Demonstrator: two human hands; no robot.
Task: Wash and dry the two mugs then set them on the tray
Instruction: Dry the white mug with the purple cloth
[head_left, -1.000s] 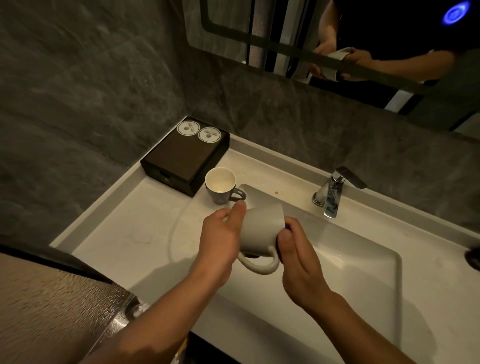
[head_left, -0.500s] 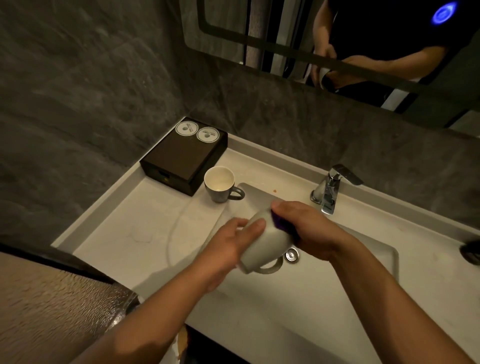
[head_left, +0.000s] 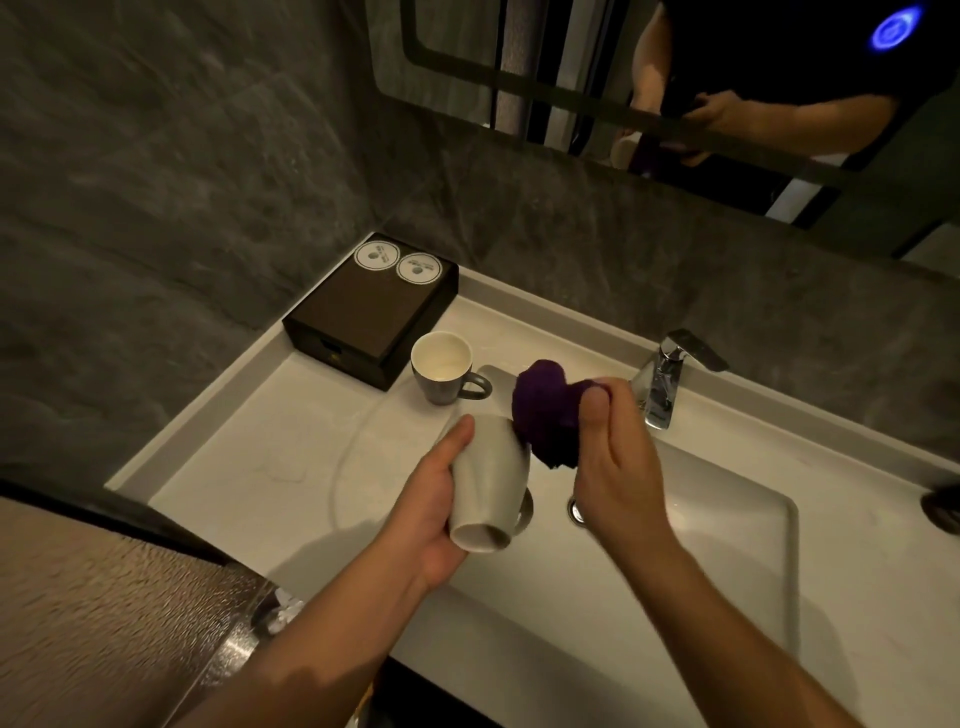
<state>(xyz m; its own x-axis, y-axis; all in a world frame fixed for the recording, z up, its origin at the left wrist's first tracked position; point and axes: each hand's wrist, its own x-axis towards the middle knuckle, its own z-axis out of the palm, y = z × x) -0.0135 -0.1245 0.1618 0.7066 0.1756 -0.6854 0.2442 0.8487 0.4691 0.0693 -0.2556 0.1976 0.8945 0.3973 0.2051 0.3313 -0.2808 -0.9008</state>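
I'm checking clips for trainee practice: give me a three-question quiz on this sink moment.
1. True or false: the left hand holds the grey mug upright.
2. What does the right hand grip? A sponge; B purple cloth; C brush.
3. Where does the second mug stand?

Key: 1 false, it is held upside down, mouth towards the camera. 2 B. 3 On the counter between the dark box and the basin, upright, handle towards the tap.
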